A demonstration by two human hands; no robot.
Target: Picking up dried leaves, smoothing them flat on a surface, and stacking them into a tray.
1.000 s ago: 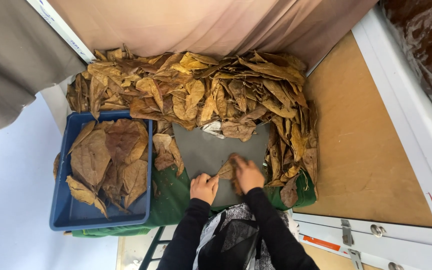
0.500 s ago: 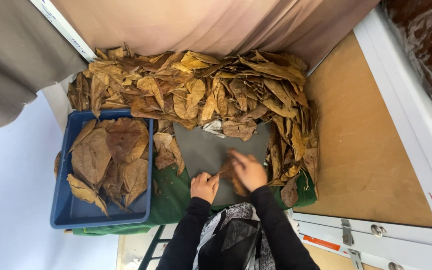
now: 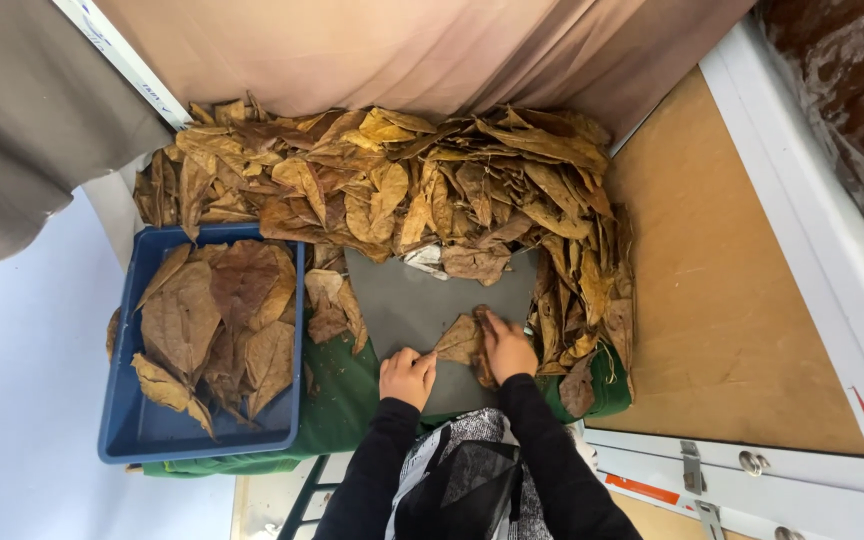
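Wooden board: on my right I see a tan board reaching from beside the leaves to the white frame.
Leaf heap: a wide mound of dry brown leaves runs across the far side of the work surface and curls down its right edge, against a beige curtain.
Blue tray: on my left a blue plastic tray holds a layer of large flattened brown leaves, overlapping one another.
Green cloth: a green cloth lies under the tray and the mat, showing along the near edge.
Grey mat: a dark grey mat sits in the middle, ringed by the heap.
Right hand: my right hand lies flat, fingers together, pressing down on the leaf's right side.
Left hand: my left hand is curled into a loose fist, knuckles touching the leaf's near left edge; I cannot tell whether it pinches anything.
Single leaf: one brown leaf lies on the mat's near right part, between my two hands.
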